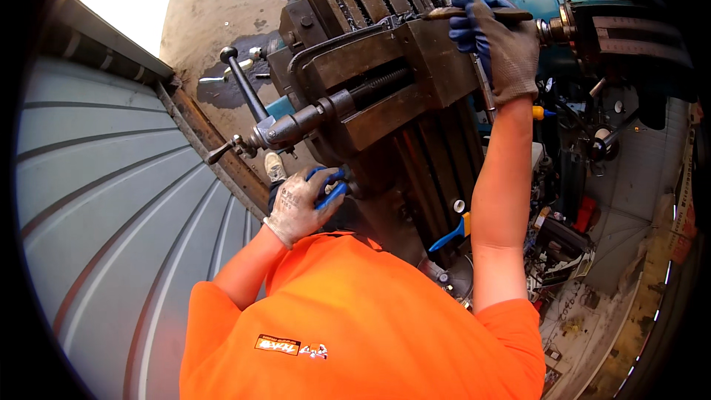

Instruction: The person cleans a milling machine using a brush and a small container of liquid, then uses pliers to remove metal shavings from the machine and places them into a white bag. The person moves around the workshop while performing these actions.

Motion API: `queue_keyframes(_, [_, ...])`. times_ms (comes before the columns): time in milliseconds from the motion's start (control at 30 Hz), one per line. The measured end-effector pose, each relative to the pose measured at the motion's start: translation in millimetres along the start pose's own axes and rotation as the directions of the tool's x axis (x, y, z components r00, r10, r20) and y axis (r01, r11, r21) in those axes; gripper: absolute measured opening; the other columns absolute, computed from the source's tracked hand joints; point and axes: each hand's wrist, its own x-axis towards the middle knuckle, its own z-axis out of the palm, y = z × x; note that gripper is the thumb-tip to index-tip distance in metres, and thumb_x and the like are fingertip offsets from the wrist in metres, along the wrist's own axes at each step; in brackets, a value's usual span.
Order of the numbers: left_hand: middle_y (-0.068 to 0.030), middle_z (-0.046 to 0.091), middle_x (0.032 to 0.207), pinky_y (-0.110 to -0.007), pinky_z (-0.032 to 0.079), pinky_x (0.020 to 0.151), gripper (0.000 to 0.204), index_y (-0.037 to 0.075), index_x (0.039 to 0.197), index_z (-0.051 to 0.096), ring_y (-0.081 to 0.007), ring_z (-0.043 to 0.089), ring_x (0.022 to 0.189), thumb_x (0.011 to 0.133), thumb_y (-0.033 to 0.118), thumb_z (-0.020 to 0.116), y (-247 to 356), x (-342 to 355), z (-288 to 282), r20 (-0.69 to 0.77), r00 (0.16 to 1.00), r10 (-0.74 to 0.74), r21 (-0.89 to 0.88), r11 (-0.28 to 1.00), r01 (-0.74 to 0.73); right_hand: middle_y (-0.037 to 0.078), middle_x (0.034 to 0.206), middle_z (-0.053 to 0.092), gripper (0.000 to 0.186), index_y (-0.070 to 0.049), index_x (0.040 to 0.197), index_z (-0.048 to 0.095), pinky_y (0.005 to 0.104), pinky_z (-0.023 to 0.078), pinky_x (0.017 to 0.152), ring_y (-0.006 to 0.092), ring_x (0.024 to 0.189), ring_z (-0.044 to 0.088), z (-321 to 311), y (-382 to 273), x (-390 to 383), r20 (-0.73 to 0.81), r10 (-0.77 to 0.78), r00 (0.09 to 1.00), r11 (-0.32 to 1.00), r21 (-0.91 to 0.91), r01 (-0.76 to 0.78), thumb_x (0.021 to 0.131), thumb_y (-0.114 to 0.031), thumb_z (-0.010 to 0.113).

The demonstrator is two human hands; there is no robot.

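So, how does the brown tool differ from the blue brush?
The brown tool is held in the right grip; the blue brush is unheld. The brown tool runs nearly level across the picture, while the blue brush slants up to the right. The brown tool looks dull; the blue brush has a bright blue handle and yellow end. Both are long.

White glare blazes far up-left of the blue-coated, gloved left fingers [333, 195]; right of them, shadow pools; below, the bright orange cloth shirt [355, 311] glows; leftward, fisheye bends the grey, ribbed metal wall [111, 178] toward black edges.
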Motion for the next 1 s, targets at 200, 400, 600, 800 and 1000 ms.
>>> queue_keyframes(200, [-0.0127,0.063,0.089,-0.036,0.051,0.060,0.030,0.002,0.110,0.066,-0.0244,0.063,0.065,0.083,0.014,0.075,1,-4,0,-0.031,0.999,-0.025,0.010,1.000,0.025,0.004,0.087,0.072,0.023,-0.002,0.106,0.072,0.0200,0.055,0.065,0.0073,0.071,0.066,-21,-16,-74,-0.052,0.146,0.988,0.988,-0.037,-0.148,0.093,-0.021,0.071])
queue_keyframes(400, [-0.0128,0.064,0.089,-0.036,0.051,0.061,0.030,0.003,0.110,0.066,-0.0251,0.064,0.067,0.083,0.014,0.075,4,-4,-3,-0.038,0.999,-0.015,0.036,0.999,0.017,0.007,0.098,0.072,0.020,0.002,0.110,0.070,0.0249,0.055,0.077,0.0100,0.084,0.067,-9,15,-138,0.075,0.095,0.993,0.995,-0.014,-0.094,0.091,-0.006,0.068])
queue_keyframes(600, [-0.0176,0.065,0.098,-0.043,0.055,0.075,0.034,0.005,0.112,0.065,-0.0368,0.067,0.085,0.083,0.020,0.074,4,-5,0,0.029,0.995,-0.099,0.026,0.995,0.098,0.015,0.101,0.070,0.027,-0.001,0.111,0.069,0.0321,0.054,0.082,0.0252,0.090,0.070,-17,33,-127,0.080,-0.126,0.989,0.949,-0.279,0.144,0.087,-0.012,0.069])
queue_keyframes(800, [-0.0124,0.065,0.091,-0.035,0.054,0.065,0.030,0.005,0.113,0.066,-0.0246,0.067,0.072,0.086,0.015,0.074,10,-2,4,0.012,0.999,-0.032,0.066,0.997,0.031,0.018,0.102,0.067,0.030,-0.005,0.111,0.068,0.0391,0.054,0.079,0.0352,0.088,0.068,-28,29,-137,0.346,-0.113,0.932,0.852,-0.449,0.270,0.083,-0.013,0.068])
queue_keyframes(1000, [-0.0119,0.066,0.092,-0.033,0.054,0.066,0.029,0.004,0.112,0.067,-0.0232,0.066,0.072,0.085,0.015,0.074,13,-2,8,0.026,0.999,-0.041,0.067,0.997,0.039,0.018,0.099,0.066,0.037,-0.007,0.117,0.068,0.0397,0.055,0.079,0.0356,0.084,0.067,-34,24,-151,0.272,-0.228,0.935,0.880,-0.353,0.318,0.080,-0.008,0.068])
